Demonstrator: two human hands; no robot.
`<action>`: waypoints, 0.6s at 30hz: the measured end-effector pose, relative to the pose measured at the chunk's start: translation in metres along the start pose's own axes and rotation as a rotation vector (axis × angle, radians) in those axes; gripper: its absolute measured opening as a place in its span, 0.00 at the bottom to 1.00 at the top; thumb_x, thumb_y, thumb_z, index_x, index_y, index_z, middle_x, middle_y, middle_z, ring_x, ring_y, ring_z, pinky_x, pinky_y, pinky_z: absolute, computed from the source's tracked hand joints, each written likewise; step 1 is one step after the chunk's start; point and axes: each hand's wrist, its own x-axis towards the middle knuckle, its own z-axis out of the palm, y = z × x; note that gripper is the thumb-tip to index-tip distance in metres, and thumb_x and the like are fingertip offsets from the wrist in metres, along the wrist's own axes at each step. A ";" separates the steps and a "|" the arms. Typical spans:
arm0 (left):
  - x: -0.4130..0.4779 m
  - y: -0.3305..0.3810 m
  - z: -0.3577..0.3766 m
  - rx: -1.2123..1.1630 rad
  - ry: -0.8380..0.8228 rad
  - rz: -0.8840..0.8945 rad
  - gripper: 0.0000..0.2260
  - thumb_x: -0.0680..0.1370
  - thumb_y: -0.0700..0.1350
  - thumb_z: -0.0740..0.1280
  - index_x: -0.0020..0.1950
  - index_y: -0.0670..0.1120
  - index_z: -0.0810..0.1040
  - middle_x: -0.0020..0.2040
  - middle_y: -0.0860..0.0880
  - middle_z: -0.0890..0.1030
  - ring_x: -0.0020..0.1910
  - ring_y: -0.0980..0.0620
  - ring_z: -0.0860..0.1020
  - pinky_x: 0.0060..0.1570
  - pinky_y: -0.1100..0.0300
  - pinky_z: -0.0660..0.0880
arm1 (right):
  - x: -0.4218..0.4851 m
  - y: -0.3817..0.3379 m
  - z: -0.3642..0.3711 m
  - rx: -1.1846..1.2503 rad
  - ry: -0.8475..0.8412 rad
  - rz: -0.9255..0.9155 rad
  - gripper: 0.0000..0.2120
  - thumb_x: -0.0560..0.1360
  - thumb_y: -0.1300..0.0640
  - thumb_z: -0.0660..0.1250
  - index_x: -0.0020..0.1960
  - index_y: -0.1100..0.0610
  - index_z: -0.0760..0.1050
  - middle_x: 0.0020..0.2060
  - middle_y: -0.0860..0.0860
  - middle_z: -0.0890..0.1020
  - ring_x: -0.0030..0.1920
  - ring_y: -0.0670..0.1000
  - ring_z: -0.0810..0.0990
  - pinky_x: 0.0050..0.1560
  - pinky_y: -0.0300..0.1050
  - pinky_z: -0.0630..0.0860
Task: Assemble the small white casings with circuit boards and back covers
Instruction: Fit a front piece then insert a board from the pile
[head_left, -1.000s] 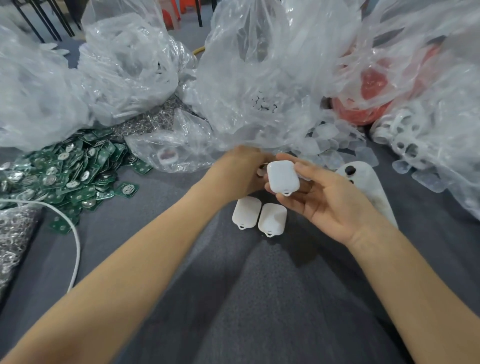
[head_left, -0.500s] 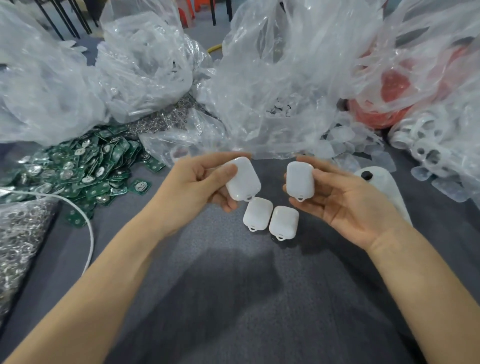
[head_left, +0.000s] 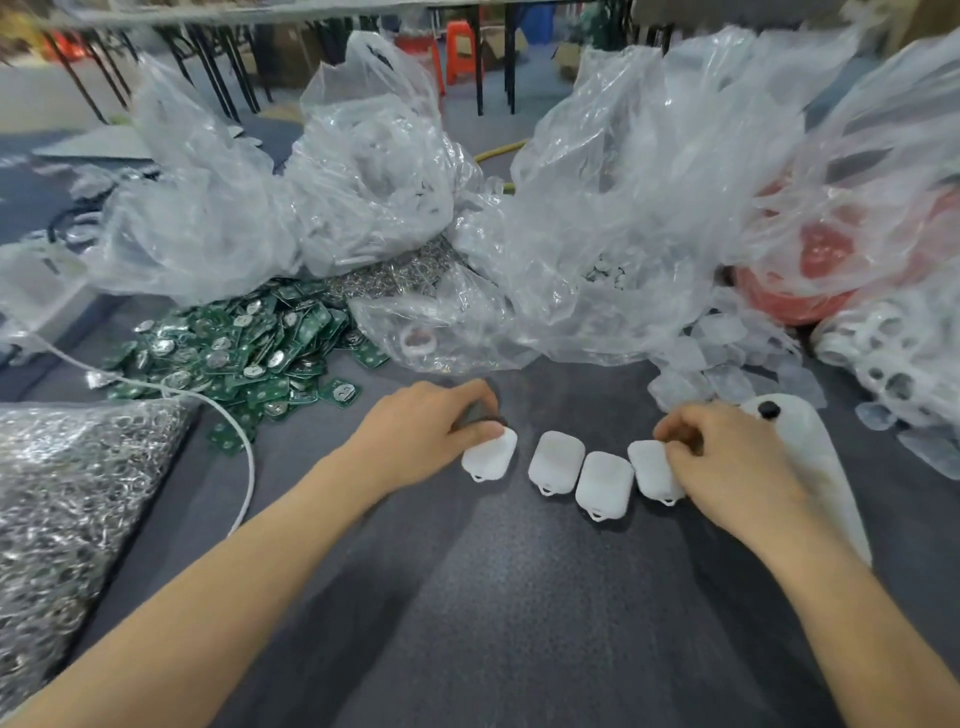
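White rounded plastic casings (head_left: 555, 462) in row (four) on grey cloth (head_left: 519, 597); left hand (head_left: 421, 431) pinches leftmost casing (head_left: 491, 460), right hand (head_left: 727, 460) rightmost casing (head_left: 650, 467)

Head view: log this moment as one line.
left hand: holds leftmost small white plastic casing | right hand: holds rightmost casing | two middle casings: free

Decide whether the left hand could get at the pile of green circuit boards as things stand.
Likely yes: only bare cloth lies between the left hand and the circuit boards, though it holds a casing.
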 end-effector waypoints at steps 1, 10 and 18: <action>0.000 0.001 -0.003 -0.034 0.031 -0.004 0.11 0.79 0.59 0.59 0.56 0.55 0.72 0.32 0.54 0.73 0.34 0.54 0.72 0.37 0.55 0.69 | 0.000 -0.001 0.000 0.005 0.013 -0.013 0.09 0.73 0.62 0.64 0.48 0.51 0.79 0.46 0.51 0.79 0.42 0.49 0.75 0.43 0.42 0.69; 0.046 0.096 -0.034 -0.340 0.237 0.275 0.06 0.77 0.41 0.65 0.49 0.48 0.81 0.34 0.54 0.77 0.34 0.60 0.72 0.37 0.69 0.68 | -0.002 -0.009 0.008 0.293 0.459 -0.182 0.05 0.77 0.62 0.64 0.43 0.57 0.76 0.35 0.42 0.73 0.36 0.44 0.72 0.40 0.41 0.70; 0.142 0.209 -0.024 -0.402 0.268 0.382 0.11 0.79 0.34 0.60 0.56 0.40 0.80 0.52 0.44 0.81 0.49 0.47 0.78 0.51 0.61 0.71 | -0.010 0.008 -0.028 0.695 0.922 -0.260 0.16 0.81 0.53 0.54 0.34 0.51 0.62 0.23 0.45 0.63 0.25 0.43 0.61 0.25 0.32 0.57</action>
